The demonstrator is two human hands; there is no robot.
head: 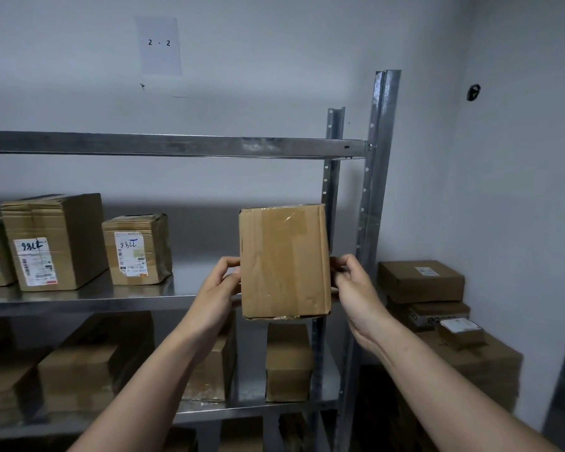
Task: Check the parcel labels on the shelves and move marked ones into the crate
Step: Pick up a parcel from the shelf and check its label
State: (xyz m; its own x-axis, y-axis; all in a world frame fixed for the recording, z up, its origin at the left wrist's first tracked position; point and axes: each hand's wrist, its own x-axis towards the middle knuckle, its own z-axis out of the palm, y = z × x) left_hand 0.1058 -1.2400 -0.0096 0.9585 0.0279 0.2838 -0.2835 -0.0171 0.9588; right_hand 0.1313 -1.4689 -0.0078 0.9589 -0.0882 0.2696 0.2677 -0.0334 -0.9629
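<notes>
1. The shelf (79,300) carries labelled parcels (137,252); no crate shows.
2. The parcel (284,262) hangs before it, plain face showing.
3. Left hand (216,288) and right hand (356,285) clamp fingers (343,263) on its sides; that light pinch may slip when turning it.

Dim, cool light is falling from above, leaving the lower shelf (252,408) sinking into shadow; tape (276,223) on the parcel (284,272) is glinting faintly, and frame edges are bowing.
</notes>
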